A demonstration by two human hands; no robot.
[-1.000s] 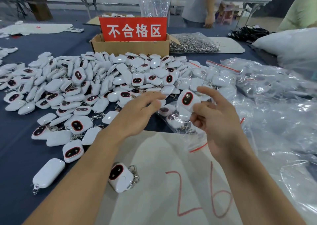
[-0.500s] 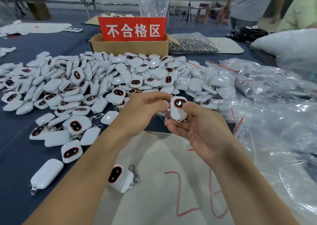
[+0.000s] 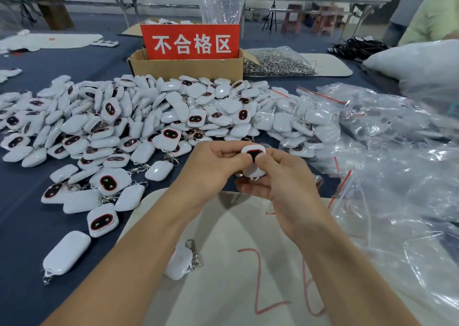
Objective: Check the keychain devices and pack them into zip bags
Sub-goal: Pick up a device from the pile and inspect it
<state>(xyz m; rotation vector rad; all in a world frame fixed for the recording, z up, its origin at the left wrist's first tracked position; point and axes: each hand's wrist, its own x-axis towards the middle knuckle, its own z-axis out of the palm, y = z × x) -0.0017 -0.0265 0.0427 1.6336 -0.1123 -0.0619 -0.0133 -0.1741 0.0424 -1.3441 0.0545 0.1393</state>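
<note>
Hands together above the far edge of the pale board (image 3: 236,226), we hold one keychain device (image 3: 253,153) between them. Our left hand (image 3: 213,166) pinches its left side with thumb and fingertips. Our right hand (image 3: 280,184) cups it from below, fingers curled under it and the thumb lying across part of its dark, red-rimmed screen. The device is white, tilted with the screen toward us, and clear of the table.

Behind and to the left of our hands a wide heap (image 3: 139,122) of the same white devices lies on the dark blue tablecloth (image 3: 22,238), some screen up, some face down, many with metal clips showing. A few lie loose nearer us. One lone device (image 3: 180,263) rests on the board just beside our left forearm, its clip (image 3: 195,253) at its far right corner. The board carries red handwritten digits (image 3: 273,283), 26.

To the right, clear zip bags (image 3: 397,164) with red seal strips pile up, and along their left edge some filled bags (image 3: 298,122) already hold devices. Beyond the heap stands a cardboard box (image 3: 186,66) with a red sign (image 3: 190,42) bearing white Chinese characters. Just right of it lies a clear bag of metal clips (image 3: 275,63).
</note>
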